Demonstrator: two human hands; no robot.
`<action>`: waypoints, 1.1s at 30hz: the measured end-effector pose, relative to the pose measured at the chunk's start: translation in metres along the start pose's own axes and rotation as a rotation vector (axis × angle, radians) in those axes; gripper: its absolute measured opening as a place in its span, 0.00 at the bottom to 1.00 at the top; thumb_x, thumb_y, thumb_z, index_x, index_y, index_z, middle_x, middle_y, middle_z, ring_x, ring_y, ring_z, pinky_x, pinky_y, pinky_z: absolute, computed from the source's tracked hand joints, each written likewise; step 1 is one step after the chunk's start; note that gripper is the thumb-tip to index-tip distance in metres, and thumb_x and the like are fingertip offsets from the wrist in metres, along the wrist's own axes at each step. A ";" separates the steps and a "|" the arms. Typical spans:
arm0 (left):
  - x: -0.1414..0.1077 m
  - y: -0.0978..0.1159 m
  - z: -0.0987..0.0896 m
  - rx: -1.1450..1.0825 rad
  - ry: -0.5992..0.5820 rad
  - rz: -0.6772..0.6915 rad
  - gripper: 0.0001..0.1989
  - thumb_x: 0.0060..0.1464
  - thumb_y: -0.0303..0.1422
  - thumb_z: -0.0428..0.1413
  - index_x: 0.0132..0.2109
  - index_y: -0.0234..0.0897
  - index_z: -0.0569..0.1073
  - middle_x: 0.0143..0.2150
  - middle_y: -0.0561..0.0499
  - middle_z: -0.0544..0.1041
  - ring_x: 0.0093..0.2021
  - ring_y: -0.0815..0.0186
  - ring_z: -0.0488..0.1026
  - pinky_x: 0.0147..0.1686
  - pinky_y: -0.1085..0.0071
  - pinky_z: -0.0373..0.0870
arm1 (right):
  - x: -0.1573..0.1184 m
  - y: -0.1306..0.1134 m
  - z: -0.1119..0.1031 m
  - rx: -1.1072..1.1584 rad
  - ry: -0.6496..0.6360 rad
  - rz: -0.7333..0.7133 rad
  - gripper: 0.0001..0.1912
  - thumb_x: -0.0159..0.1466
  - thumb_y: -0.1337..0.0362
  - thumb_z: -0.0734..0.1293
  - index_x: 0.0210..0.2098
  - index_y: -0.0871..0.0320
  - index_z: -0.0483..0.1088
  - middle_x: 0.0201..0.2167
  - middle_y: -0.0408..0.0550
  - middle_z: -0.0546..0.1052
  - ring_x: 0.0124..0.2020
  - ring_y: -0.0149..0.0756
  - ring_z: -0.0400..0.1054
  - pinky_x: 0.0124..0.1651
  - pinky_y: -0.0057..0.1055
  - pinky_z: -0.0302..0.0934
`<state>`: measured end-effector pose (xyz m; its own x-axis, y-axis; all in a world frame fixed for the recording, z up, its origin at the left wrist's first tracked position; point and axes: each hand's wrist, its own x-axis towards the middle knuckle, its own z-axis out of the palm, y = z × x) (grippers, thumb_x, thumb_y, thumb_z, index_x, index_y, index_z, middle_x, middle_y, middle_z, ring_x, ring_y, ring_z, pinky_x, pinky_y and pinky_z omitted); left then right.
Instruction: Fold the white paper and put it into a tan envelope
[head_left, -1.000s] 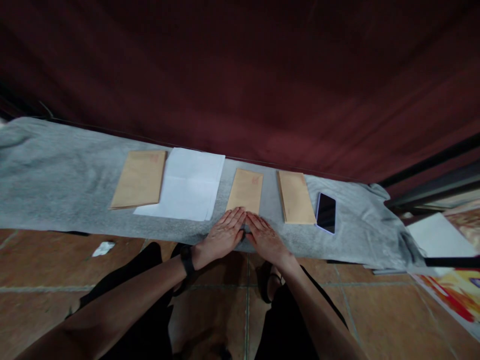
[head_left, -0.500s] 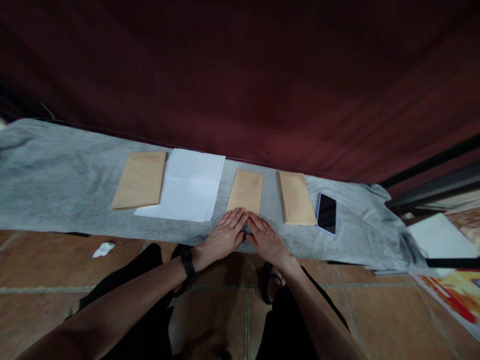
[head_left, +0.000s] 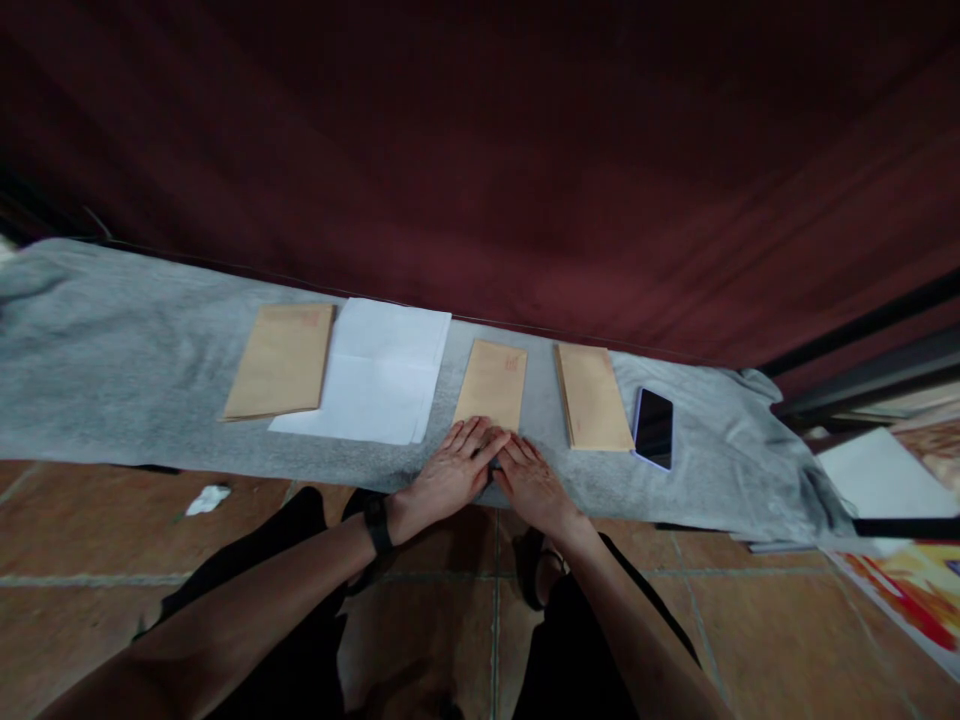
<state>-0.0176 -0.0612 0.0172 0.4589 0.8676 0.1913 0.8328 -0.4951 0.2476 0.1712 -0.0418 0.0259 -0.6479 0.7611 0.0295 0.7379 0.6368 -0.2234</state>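
Observation:
A single brown envelope point(head_left: 493, 380) with small red print lies on the grey cloth point(head_left: 150, 350). My left hand point(head_left: 454, 470) rests flat over its near end, fingers stretched out. Beside it lies my right hand point(head_left: 536, 485), palm down with its fingers extended, and the fingertips of both hands touch. The envelope's lower edge is hidden under them. To the left are white paper sheets point(head_left: 375, 375), partly covered by a stack of brown envelopes point(head_left: 281, 360). Right of my hands is a narrower stack of envelopes point(head_left: 596, 398).
A phone point(head_left: 654, 428) lies right of the narrow stack. Behind the cloth hangs a dark red curtain point(head_left: 480, 180). A crumpled white tissue point(head_left: 208, 499) is on the tiled floor point(head_left: 420, 640), and a colourful printed sheet point(head_left: 911, 590) is at the right.
The fingers of my left hand have spread slightly, one finger now reaching toward my right hand's fingertips. The envelopes, sheets and phone have stayed in place.

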 end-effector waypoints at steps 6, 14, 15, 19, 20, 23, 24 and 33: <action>0.004 0.004 -0.004 -0.021 -0.027 -0.016 0.36 0.60 0.25 0.50 0.73 0.43 0.51 0.73 0.41 0.59 0.73 0.53 0.54 0.70 0.49 0.53 | 0.000 -0.004 -0.002 -0.047 0.002 -0.022 0.26 0.71 0.68 0.60 0.68 0.67 0.60 0.69 0.60 0.63 0.69 0.46 0.59 0.71 0.47 0.54; 0.013 0.014 -0.008 0.008 -0.079 -0.057 0.38 0.59 0.23 0.51 0.73 0.52 0.55 0.71 0.41 0.61 0.71 0.46 0.56 0.67 0.41 0.53 | -0.005 -0.005 0.008 -0.138 0.008 -0.057 0.28 0.69 0.73 0.58 0.68 0.73 0.59 0.69 0.64 0.61 0.71 0.49 0.56 0.71 0.47 0.53; 0.013 0.015 -0.008 0.009 -0.080 -0.062 0.38 0.59 0.23 0.51 0.73 0.53 0.54 0.72 0.42 0.59 0.71 0.45 0.55 0.67 0.41 0.52 | -0.005 -0.005 0.009 -0.140 0.012 -0.058 0.28 0.69 0.73 0.58 0.68 0.72 0.59 0.69 0.64 0.61 0.71 0.49 0.55 0.72 0.48 0.53; 0.017 0.018 -0.010 0.032 -0.085 -0.047 0.46 0.56 0.19 0.51 0.74 0.61 0.46 0.77 0.45 0.46 0.73 0.41 0.50 0.65 0.38 0.54 | -0.005 -0.008 0.014 -0.142 0.013 -0.033 0.30 0.67 0.73 0.59 0.69 0.71 0.58 0.70 0.66 0.58 0.72 0.51 0.52 0.72 0.51 0.52; 0.018 0.019 -0.011 0.039 -0.095 -0.045 0.48 0.54 0.17 0.51 0.73 0.62 0.46 0.78 0.46 0.44 0.73 0.40 0.49 0.64 0.37 0.55 | -0.005 -0.009 0.014 -0.143 0.005 -0.020 0.30 0.67 0.74 0.59 0.68 0.71 0.58 0.70 0.66 0.58 0.72 0.51 0.52 0.72 0.52 0.51; 0.022 0.020 -0.014 0.042 -0.131 -0.052 0.48 0.52 0.14 0.49 0.72 0.63 0.51 0.78 0.45 0.43 0.73 0.39 0.49 0.62 0.37 0.57 | -0.006 -0.012 0.013 -0.150 -0.023 0.004 0.30 0.67 0.74 0.59 0.68 0.73 0.59 0.70 0.66 0.57 0.72 0.52 0.52 0.72 0.51 0.51; 0.022 0.021 -0.014 0.041 -0.138 -0.059 0.48 0.52 0.14 0.49 0.72 0.62 0.53 0.78 0.45 0.44 0.73 0.38 0.49 0.62 0.37 0.58 | -0.006 -0.012 0.011 -0.152 -0.028 0.002 0.30 0.67 0.74 0.59 0.68 0.73 0.58 0.71 0.67 0.56 0.72 0.52 0.51 0.72 0.51 0.51; 0.015 0.019 -0.015 -0.008 -0.093 -0.099 0.35 0.64 0.28 0.48 0.74 0.49 0.50 0.77 0.43 0.49 0.74 0.45 0.50 0.67 0.41 0.54 | -0.002 -0.004 0.008 -0.064 -0.002 -0.001 0.30 0.67 0.72 0.61 0.69 0.68 0.59 0.70 0.62 0.61 0.71 0.47 0.55 0.71 0.45 0.55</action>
<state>0.0009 -0.0580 0.0387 0.4014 0.9127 0.0766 0.8733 -0.4066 0.2685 0.1682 -0.0471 0.0186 -0.6490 0.7602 0.0280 0.7477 0.6442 -0.1608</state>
